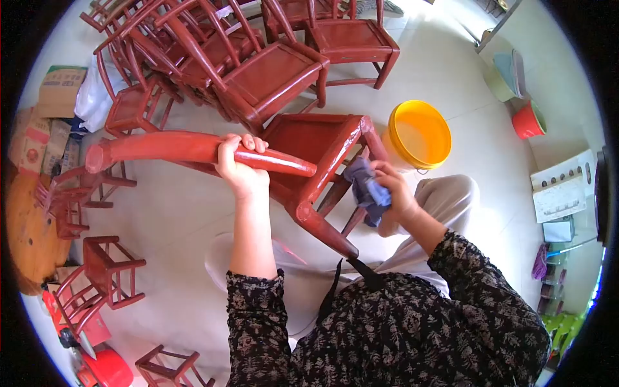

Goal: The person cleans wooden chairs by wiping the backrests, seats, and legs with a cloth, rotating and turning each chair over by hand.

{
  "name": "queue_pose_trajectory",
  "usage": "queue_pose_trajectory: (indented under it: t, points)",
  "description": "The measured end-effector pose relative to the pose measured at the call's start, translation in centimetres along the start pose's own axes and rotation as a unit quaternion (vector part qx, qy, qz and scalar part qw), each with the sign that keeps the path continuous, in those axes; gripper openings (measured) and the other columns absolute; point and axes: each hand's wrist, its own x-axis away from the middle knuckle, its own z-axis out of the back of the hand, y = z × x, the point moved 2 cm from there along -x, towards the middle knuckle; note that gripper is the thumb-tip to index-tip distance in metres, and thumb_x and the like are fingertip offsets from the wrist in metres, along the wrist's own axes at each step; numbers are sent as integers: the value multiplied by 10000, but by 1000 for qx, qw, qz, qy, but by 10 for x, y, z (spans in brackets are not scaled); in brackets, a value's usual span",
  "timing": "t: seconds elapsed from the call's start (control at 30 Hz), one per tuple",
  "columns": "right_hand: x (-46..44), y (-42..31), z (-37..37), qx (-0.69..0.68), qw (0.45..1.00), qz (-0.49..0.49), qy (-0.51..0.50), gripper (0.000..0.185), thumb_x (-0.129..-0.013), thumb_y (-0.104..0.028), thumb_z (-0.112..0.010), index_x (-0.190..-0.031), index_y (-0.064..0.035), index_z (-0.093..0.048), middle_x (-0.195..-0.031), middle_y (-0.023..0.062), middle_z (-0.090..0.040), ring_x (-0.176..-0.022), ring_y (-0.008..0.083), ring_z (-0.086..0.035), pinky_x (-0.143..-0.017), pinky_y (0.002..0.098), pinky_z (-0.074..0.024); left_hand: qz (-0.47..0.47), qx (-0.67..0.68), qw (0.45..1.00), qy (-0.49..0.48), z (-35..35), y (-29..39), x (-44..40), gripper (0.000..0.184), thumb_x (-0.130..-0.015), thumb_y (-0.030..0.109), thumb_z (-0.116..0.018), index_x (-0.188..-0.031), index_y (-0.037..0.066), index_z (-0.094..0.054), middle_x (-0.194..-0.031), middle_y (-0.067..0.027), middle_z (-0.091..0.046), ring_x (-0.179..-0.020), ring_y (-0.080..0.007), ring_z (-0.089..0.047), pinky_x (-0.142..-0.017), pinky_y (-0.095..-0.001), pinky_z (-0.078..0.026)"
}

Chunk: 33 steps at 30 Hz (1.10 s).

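A red wooden chair (303,138) lies tipped in front of me, its legs toward my lap and its backrest pointing left. My left hand (244,166) is wrapped round a thick red rail of the chair's back. A bunched blue-grey cloth (367,184) is in my right hand (394,192), beside the chair's legs and lower rungs. Just beyond the right hand stands a yellow bucket (420,137), its inside pale orange.
Several red chairs (274,74) are stacked and crowded at the top left. Small red chairs (103,267) stand at the left, near cardboard boxes (61,90). A red pot (529,121) and a white rack (561,187) are at the right.
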Motion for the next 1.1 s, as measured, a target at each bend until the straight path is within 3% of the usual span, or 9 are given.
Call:
queue_pose_trajectory:
  t: [0.53, 0.63, 0.7, 0.8, 0.93, 0.97, 1.0, 1.07, 1.1]
  points:
    - [-15, 15, 17, -92, 978, -140, 121, 166, -930, -133, -438, -1007, -10, -516, -868, 117, -601, -828, 228, -599, -731, 368, -498, -66, 27, 997, 36, 49, 46, 53, 143, -715, 262, -520, -708, 120, -500, -586, -22, -460, -526, -186, -454, -615, -357, -401]
    - [7, -16, -4, 32, 987, -152, 51, 190, -937, -141, -435, -1036, 4, -508, -878, 120, -610, -788, 230, -603, -722, 360, -500, -78, 25, 997, 18, 55, 49, 56, 146, -718, 265, -522, -706, 119, -522, -589, -22, -471, -530, -186, -463, -612, -355, -404]
    - [13, -44, -20, 134, 988, -74, 2, 190, -941, -160, -437, -951, -2, -544, -866, 105, -631, -712, 193, -622, -644, 288, -503, -79, 34, 996, 19, 60, 52, 58, 154, -714, 271, -532, -701, 117, -541, -596, -24, -485, -531, -187, -459, -612, -352, -402]
    - [20, -98, -32, 349, 921, 161, -64, 148, -913, -120, -469, -912, 0, -555, -913, 128, -638, -858, 212, -619, -795, 350, -488, -70, 46, 994, 65, 64, 56, 58, 152, -685, 257, -562, -682, 118, -502, -604, -16, -449, -567, -172, -438, -640, -338, -383]
    - [23, -144, -60, -9, 963, 267, -46, 164, -915, -138, -482, -927, -40, -613, -860, 105, -640, -814, 185, -600, -772, 291, -467, -94, 73, 984, 129, 80, 53, 49, 157, -655, 232, -585, -651, 123, -471, -613, -21, -434, -581, -189, -430, -678, -357, -397]
    - [1, -136, -26, 303, 914, 270, -18, 143, -912, -145, -499, -926, -53, -608, -843, 104, -632, -800, 179, -596, -756, 289, -467, -93, 93, 979, 154, 83, 54, 46, 171, -639, 220, -586, -635, 118, -449, -621, -29, -433, -582, -200, -433, -689, -371, -409]
    - [-20, -126, 7, 583, 774, 248, 14, 122, -909, -151, -517, -925, -66, -603, -827, 102, -625, -787, 172, -592, -740, 287, -467, -98, 95, 979, 148, 86, 57, 43, 171, -639, 220, -586, -635, 118, -449, -621, -29, -433, -582, -200, -433, -689, -371, -409]
    - [-24, -134, -3, 602, 765, 229, 8, 138, -906, -173, -541, -936, -47, -589, -793, 74, -602, -745, 161, -574, -710, 278, -456, -130, 125, 958, 221, 96, 63, 39, 179, -629, 213, -577, -627, 110, -431, -624, -37, -427, -581, -208, -438, -683, -377, -419]
    - [-29, -138, -5, 452, 864, 220, 8, 152, -902, -169, -537, -946, -30, -582, -778, 64, -593, -734, 159, -566, -706, 277, -452, -144, 118, 957, 222, 101, 64, 39, 180, -624, 204, -565, -636, 102, -417, -629, -41, -422, -584, -214, -441, -683, -384, -432]
